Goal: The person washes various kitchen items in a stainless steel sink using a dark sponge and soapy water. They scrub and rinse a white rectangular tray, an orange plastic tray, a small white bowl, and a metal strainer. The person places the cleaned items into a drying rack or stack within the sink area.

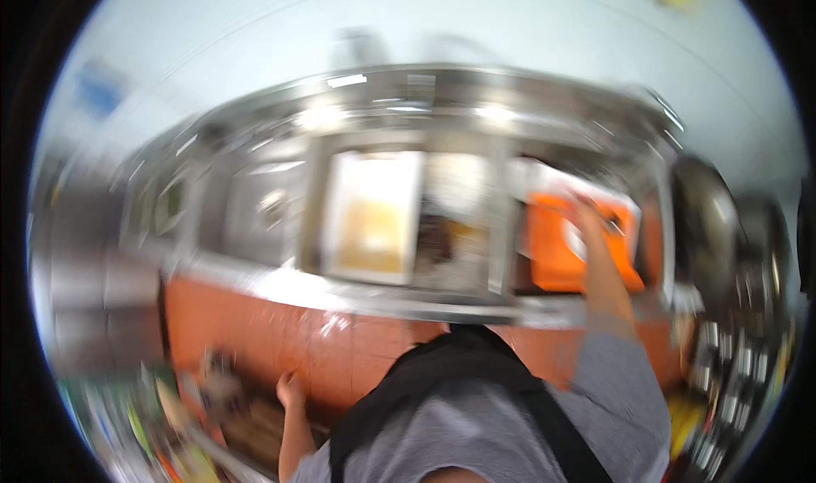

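My right hand point(579, 210) reaches over the sink unit to an orange sheet or bag point(554, 253) with a round white mark, which lies on something white in the right-hand basin. The fingers touch or hover at its upper part; blur hides whether they grip it. Low at my left side hangs my left hand point(291, 389), loosely curled above the tiled floor, with nothing visible in it. A white tray point(413, 222) with yellowish contents or liquid stands in the middle basin. Beside it are a pale round thing point(459, 180) and some dark items, too blurred to name.
The left basin point(239, 222) has a drain fitting. Large round metal pans point(704, 222) stand right of the steel sink's front rim point(382, 301). Shelves with metal containers point(727, 368) are at lower right. Blurred goods fill the lower left, near the reddish tiled floor point(255, 320).
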A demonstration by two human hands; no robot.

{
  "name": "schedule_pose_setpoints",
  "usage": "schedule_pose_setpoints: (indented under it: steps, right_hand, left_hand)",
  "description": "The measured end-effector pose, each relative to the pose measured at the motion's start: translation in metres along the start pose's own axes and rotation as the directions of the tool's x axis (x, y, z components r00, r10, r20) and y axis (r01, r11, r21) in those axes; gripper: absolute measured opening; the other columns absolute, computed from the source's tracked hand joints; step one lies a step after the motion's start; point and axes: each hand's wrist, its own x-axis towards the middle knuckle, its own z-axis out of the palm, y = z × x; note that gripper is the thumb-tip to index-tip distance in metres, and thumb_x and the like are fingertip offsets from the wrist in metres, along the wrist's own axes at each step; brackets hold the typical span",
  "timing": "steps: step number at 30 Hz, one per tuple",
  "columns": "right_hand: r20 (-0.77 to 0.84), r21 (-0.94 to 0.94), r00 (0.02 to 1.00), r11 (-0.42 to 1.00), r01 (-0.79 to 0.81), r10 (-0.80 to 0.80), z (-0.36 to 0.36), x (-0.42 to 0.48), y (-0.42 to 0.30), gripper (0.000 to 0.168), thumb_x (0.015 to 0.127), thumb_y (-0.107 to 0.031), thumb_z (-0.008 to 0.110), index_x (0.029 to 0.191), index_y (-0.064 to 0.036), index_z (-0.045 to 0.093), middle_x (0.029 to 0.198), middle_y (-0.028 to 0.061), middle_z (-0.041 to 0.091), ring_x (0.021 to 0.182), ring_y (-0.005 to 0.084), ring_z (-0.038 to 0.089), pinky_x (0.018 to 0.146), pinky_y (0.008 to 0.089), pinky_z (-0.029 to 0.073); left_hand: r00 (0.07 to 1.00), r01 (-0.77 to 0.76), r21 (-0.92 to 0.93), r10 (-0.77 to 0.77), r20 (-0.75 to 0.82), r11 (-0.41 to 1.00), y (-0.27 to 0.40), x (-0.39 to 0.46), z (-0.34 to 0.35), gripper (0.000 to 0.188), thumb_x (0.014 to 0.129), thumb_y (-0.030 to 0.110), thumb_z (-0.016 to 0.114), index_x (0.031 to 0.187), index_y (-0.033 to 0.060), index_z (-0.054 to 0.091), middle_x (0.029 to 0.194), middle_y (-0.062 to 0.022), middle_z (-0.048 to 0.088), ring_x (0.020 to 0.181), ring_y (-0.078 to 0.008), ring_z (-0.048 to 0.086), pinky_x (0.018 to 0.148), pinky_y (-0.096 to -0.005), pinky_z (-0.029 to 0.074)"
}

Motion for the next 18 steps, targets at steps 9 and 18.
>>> schedule_pose_setpoints:
  steps: [9, 18]
  right_hand:
    - [0.333, -0.618, 0.877, 0.622, 0.481, -0.347, 0.019, -0.013, 0.014, 0.03, 0.092, -0.01, 0.054, 0.117, 0.005, 0.059, 0.111, 0.0131, 0.064, 0.097, 0.0218, 0.061, 0.091, 0.0307, 0.048]
    - [0.816, -0.409, 0.515, 0.367, 0.835, -0.263, 0.288, -0.087, 0.079, 0.033, 0.09, -0.01, 0.056, 0.12, 0.006, 0.057, 0.114, 0.0159, 0.063, 0.101, 0.0246, 0.061, 0.093, 0.0329, 0.047]
  left_hand:
    - [0.933, 0.332, 0.05, -0.335, 0.128, 0.942, -0.158, -0.098, 0.01, 0.038, 0.082, 0.036, 0.065, 0.11, 0.0112, 0.071, 0.111, -0.0119, 0.069, 0.107, -0.0285, 0.063, 0.094, -0.038, 0.048]
    - [0.65, 0.733, -0.39, -0.742, 0.163, 0.557, -0.307, -0.256, 0.055, 0.025, 0.079, 0.027, 0.064, 0.091, 0.0083, 0.075, 0.09, -0.0136, 0.071, 0.085, -0.0271, 0.068, 0.079, -0.039, 0.053]
